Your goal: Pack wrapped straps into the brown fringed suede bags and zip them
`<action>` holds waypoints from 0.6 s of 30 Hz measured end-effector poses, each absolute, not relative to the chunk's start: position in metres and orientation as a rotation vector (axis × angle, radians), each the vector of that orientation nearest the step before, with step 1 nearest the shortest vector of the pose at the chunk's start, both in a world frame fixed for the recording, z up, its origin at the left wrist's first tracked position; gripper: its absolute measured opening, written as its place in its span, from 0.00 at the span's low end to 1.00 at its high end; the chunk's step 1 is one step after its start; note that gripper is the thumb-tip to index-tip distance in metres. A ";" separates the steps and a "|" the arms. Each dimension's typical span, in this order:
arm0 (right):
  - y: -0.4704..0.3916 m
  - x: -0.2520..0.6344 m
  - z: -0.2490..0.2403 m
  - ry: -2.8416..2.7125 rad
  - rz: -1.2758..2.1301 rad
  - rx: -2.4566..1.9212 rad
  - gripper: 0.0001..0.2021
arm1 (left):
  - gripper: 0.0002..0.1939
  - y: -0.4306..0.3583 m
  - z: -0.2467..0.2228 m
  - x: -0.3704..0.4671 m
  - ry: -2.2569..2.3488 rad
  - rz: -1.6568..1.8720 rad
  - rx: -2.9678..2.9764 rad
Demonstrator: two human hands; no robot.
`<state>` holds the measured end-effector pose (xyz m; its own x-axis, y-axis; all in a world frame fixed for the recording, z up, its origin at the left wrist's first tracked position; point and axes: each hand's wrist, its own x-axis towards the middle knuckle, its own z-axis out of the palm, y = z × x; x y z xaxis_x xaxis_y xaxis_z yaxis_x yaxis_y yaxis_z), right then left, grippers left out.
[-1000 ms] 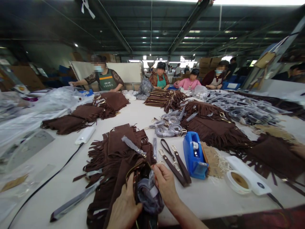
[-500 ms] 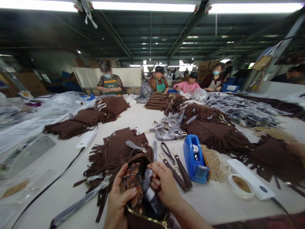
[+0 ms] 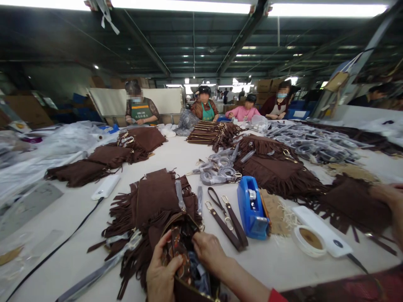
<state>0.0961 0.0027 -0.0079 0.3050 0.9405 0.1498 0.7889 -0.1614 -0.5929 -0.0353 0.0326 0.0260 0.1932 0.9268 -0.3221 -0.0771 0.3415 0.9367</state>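
An open brown bag [image 3: 185, 293] with a gold zipper and patterned lining is at the bottom centre. My left hand [image 3: 163, 266] grips its left side, thumb on the lining and fingers around the edge. My right hand [image 3: 209, 251] reaches into the opening on the right; its fingertips are hidden inside. Plastic-wrapped dark pieces [image 3: 200, 274] lie within the bag. Just beyond it sits a stack of brown fringed bags [image 3: 154, 197]. Brown wrist straps [image 3: 225, 222] with gold clasps lie to the right of my hands.
A blue tape dispenser [image 3: 252, 209], tape roll [image 3: 310, 241] and white device [image 3: 324, 230] lie to the right. Wrapped straps [image 3: 220, 167] and bag piles [image 3: 273, 167] lie farther back. Another person's hand [image 3: 390, 201] is at the right edge; several people sit across the table.
My right hand has gone deeper into the bag, and its pinching fingertips no longer show. The wrapped pieces sit lower inside. The view has shifted slightly right.
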 end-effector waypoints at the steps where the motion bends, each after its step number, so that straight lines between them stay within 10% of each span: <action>1: 0.002 0.091 -0.007 -1.574 0.325 -2.028 0.09 | 0.31 0.036 0.021 -0.040 1.191 0.859 1.128; 10: 0.007 0.064 -0.006 -1.632 0.282 -2.222 0.11 | 0.21 0.072 0.005 -0.067 0.810 0.686 3.228; 18: 0.009 0.065 -0.004 -1.610 0.315 -2.268 0.10 | 0.12 0.083 0.031 -0.048 0.674 -0.269 3.004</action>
<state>0.0647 0.0093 -0.0042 0.3329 0.9428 0.0159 0.8673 -0.2995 -0.3977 -0.0484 0.0835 0.0308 0.8898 0.4193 -0.1803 0.4282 -0.9036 0.0114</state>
